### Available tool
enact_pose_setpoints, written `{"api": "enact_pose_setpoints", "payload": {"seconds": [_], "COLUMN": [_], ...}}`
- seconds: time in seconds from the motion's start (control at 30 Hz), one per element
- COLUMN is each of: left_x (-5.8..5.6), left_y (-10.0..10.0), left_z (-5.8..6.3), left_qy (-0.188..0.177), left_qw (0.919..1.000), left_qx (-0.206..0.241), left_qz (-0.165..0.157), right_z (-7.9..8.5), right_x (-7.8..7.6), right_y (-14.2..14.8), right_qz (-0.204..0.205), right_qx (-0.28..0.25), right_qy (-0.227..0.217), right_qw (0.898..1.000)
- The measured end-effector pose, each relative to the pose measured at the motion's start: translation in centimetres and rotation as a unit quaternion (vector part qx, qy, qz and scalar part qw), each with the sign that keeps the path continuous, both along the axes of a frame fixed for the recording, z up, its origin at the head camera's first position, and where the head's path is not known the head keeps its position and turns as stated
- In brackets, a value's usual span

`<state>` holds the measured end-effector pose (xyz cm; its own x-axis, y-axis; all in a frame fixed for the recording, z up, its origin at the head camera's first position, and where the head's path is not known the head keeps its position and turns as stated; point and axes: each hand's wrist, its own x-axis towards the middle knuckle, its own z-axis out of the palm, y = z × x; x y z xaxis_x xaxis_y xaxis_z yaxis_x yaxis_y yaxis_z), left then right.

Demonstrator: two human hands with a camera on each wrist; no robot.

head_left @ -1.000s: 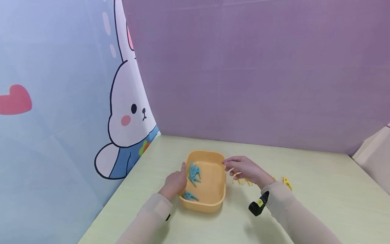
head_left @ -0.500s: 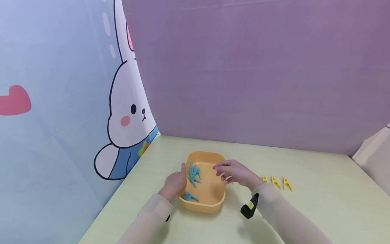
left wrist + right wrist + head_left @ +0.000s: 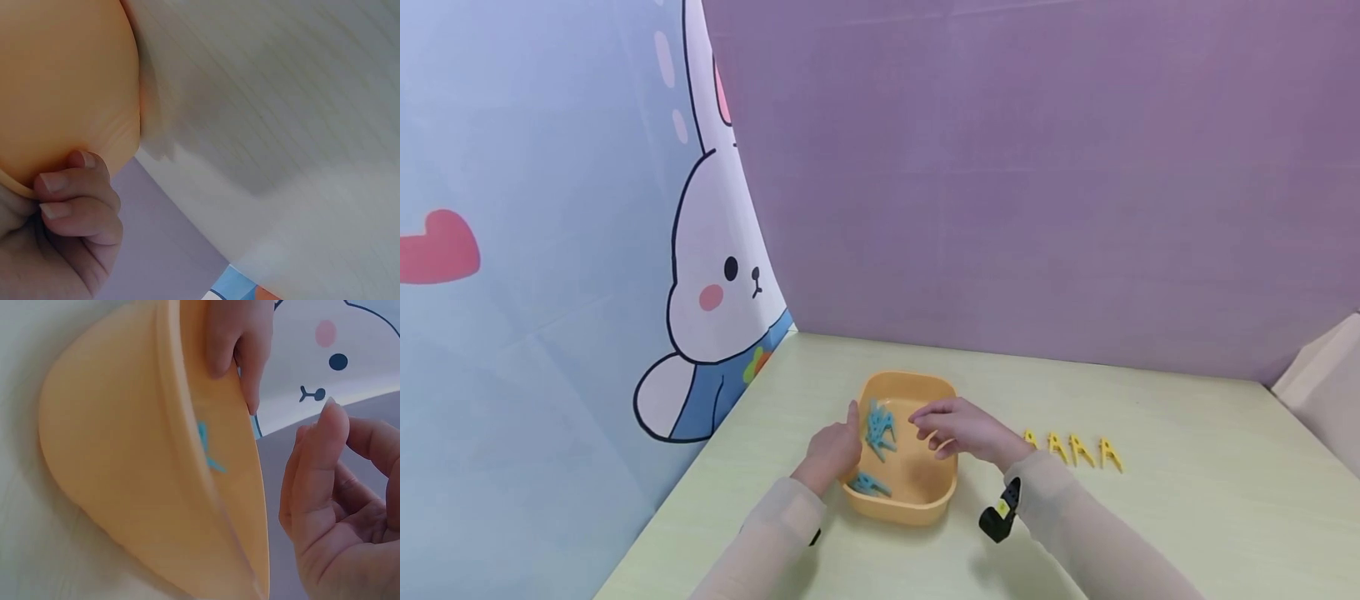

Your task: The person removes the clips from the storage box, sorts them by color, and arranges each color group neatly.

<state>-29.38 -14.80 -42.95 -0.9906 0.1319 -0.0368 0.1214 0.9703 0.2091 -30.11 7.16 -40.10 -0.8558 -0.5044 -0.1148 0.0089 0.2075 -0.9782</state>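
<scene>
So, 2 hands (image 3: 833,450) (image 3: 961,428) at 1 tub (image 3: 895,510), 4 yel. pegs (image 3: 1079,448) vis.

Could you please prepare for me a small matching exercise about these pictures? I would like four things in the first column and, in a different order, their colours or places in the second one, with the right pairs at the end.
Column 1
1. Turquoise clothespins
2. Yellow clothespins
3. Basin
4. Cartoon rabbit

Column 2
A. In a row on the table
B. Printed on the blue backdrop, at the left of the head view
C. Light orange
D. Lying inside the basin

Right pairs: 1-D, 2-A, 3-C, 4-B
</scene>
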Motion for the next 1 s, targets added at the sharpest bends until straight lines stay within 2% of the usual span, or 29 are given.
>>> {"api": "enact_pose_setpoints", "payload": {"seconds": [0.33, 0.63, 0.77, 1.0], "left_x": [0.0, -0.2, -0.3, -0.2], "left_y": [0.1, 0.0, 0.0, 0.2], "left_z": [-0.1, 0.0, 0.2, 0.2], "left_qy": [0.002, 0.000, -0.002, -0.013], "left_qw": [1.0000, 0.9999, 0.9999, 0.9997], "left_qx": [-0.004, -0.011, -0.014, -0.015], "left_qz": [0.002, 0.008, 0.008, 0.016], "right_z": [-0.6, -1.8, -2.1, -3.1], "right_x": [0.2, 0.7, 0.7, 0.7], "right_y": [-1.7, -3.6, -4.0, -4.6], "right_qz": [0.015, 0.033, 0.029, 0.047], "right_qx": [0.001, -0.016, -0.003, 0.033], "right_qy": [-0.007, -0.036, -0.036, -0.034], "right_qw": [1.000, 0.999, 0.999, 0.998]}}
